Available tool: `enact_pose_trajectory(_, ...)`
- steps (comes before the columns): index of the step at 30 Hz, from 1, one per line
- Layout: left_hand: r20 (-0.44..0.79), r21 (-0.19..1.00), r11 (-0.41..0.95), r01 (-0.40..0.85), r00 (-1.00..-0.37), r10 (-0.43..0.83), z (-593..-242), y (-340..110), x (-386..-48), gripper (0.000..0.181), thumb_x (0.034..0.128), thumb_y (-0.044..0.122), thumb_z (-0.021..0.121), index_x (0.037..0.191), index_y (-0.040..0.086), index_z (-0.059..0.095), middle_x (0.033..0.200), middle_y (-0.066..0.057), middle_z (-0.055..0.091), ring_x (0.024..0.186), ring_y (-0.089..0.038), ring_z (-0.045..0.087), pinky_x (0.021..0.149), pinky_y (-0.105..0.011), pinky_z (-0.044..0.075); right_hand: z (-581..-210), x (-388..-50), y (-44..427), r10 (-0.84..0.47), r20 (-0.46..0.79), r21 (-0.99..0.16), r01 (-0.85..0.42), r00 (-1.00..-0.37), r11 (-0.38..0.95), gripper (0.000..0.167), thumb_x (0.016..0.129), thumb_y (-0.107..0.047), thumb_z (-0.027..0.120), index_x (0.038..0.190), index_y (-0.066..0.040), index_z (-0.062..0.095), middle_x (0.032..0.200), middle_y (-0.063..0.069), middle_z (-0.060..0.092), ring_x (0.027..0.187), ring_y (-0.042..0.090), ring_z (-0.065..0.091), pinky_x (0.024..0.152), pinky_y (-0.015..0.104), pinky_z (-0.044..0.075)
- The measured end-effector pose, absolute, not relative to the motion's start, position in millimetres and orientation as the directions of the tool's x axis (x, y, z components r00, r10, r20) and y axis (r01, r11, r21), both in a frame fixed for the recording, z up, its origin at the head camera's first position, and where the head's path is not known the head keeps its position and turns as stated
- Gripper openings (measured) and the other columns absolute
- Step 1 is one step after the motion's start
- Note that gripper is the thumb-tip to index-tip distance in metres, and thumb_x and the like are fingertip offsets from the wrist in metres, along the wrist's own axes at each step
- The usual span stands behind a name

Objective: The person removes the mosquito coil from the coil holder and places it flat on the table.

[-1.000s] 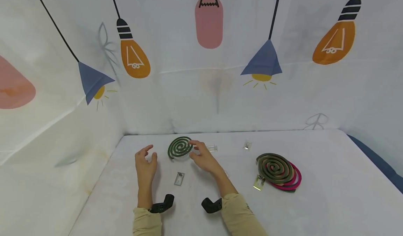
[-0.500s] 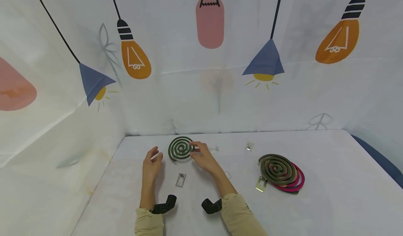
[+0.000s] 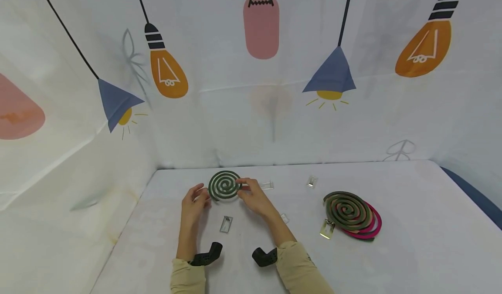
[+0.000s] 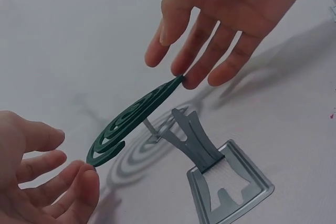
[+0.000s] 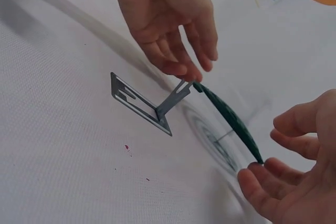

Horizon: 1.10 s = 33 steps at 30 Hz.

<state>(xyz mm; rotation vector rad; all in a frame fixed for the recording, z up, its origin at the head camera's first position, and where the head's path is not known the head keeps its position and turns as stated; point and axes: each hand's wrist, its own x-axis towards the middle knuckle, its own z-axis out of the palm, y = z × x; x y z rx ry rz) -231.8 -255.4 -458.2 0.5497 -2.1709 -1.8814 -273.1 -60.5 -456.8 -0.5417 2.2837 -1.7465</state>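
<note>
In the head view a green mosquito coil (image 3: 225,185) lies between the two hands. Both wrist views show it raised and tilted over the table, with a thin metal upright (image 4: 150,127) beneath it. My left hand (image 3: 195,201) is at its left side, loosely bent fingertips against or very close to the rim. From the right, my right hand (image 3: 254,196) brings relaxed fingertips to the opposite rim; thumb and fingers do not close round it. Nearer the body lies a small metal coil stand (image 4: 231,184) with its prong bent up.
To the right sits a pile of coils (image 3: 349,211), green over pink, with a gold-coloured stand (image 3: 327,228) at its edge. Other small metal stands (image 3: 311,181) lie about the white table (image 3: 408,259). A printed cloth wall (image 3: 235,124) rises behind.
My left hand has moved right and up to the coil's left rim. The right hand has stayed at the right rim, and the coil shifted slightly in view.
</note>
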Motion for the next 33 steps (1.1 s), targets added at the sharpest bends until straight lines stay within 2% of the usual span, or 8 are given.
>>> enact_pose_trajectory(3,-0.095,0.984,0.1,-0.15,-0.903,-0.42,-458.8,-254.3,-231.6,0.041,0.0927,0.009,0.056,0.132,0.001,0.049,0.124,-0.021,0.053,0.077,-0.006,0.062,0.068,-0.019,0.053,-457.6,-273.3,-60.3,-0.412,0.055,-0.959,-0.164,-0.91,0.233,0.037,0.094,-0.009,0.05,0.13,-0.004,0.051,0.14,0.022,0.035,0.125,0.037,0.047,0.092,0.042,0.049)
enact_pose_trajectory(9,-0.117,0.976,0.115,-0.183,-0.896,-0.428,-462.3,-254.1,-230.3,0.042,0.0906,0.009,0.059,0.131,0.003,0.051,0.125,-0.02,0.055,0.08,0.003,0.058,0.068,-0.017,0.051,-461.7,-272.5,-61.3,-0.395,0.077,-0.958,-0.178,-0.915,0.225,0.035,0.092,-0.005,0.05,0.127,-0.005,0.055,0.138,0.023,0.038,0.122,0.039,0.05,0.093,0.043,0.048)
enact_pose_trajectory(17,-0.076,0.979,0.137,-0.151,-0.894,-0.442,-461.8,-254.4,-229.0,0.039,0.091,0.01,0.059,0.129,0.004,0.055,0.121,-0.017,0.054,0.075,0.003,0.058,0.064,-0.014,0.049,-465.0,-274.1,-64.3,-0.333,0.108,-0.962,-0.183,-0.937,0.204,0.036,0.09,-0.004,0.051,0.125,-0.003,0.055,0.129,0.02,0.049,0.112,0.033,0.058,0.091,0.04,0.049)
enact_pose_trajectory(21,-0.075,0.988,0.093,-0.127,-0.898,-0.434,-461.5,-254.6,-230.4,0.04,0.0899,0.005,0.059,0.129,0.001,0.054,0.12,-0.018,0.052,0.078,0.004,0.059,0.067,-0.013,0.051,-466.4,-276.8,-66.6,-0.284,0.086,-0.972,-0.144,-0.955,0.187,0.037,0.088,-0.004,0.052,0.125,-0.004,0.054,0.124,0.017,0.056,0.107,0.029,0.062,0.087,0.034,0.051)
enact_pose_trajectory(25,-0.067,0.992,0.065,-0.105,-0.898,-0.435,-460.9,-254.7,-231.3,0.04,0.0883,0.001,0.06,0.128,-0.001,0.055,0.119,-0.019,0.052,0.079,0.003,0.06,0.069,-0.013,0.052,-467.5,-280.3,-68.9,-0.251,0.063,-0.986,-0.099,-0.966,0.135,0.04,0.088,-0.001,0.052,0.128,0.0,0.051,0.122,0.022,0.056,0.101,0.029,0.065,0.08,0.029,0.054)
enact_pose_trajectory(29,-0.061,0.994,0.054,-0.094,-0.896,-0.44,-458.2,-254.8,-230.9,0.04,0.0879,0.001,0.06,0.128,-0.001,0.055,0.119,-0.018,0.053,0.078,0.003,0.061,0.069,-0.013,0.052,-466.5,-282.1,-70.4,-0.233,0.016,-0.997,-0.032,-0.972,0.066,0.044,0.088,0.002,0.05,0.132,0.005,0.047,0.121,0.026,0.056,0.098,0.029,0.065,0.079,0.027,0.055)
enact_pose_trajectory(33,-0.064,0.995,0.042,-0.091,-0.9,-0.431,-455.4,-255.0,-229.2,0.041,0.0882,0.001,0.06,0.129,-0.001,0.054,0.121,-0.019,0.052,0.08,0.003,0.061,0.07,-0.013,0.052,-466.0,-282.8,-71.4,-0.227,-0.032,-0.999,0.026,-0.973,0.028,0.044,0.088,0.001,0.051,0.132,0.006,0.048,0.121,0.026,0.057,0.096,0.023,0.065,0.079,0.027,0.056)
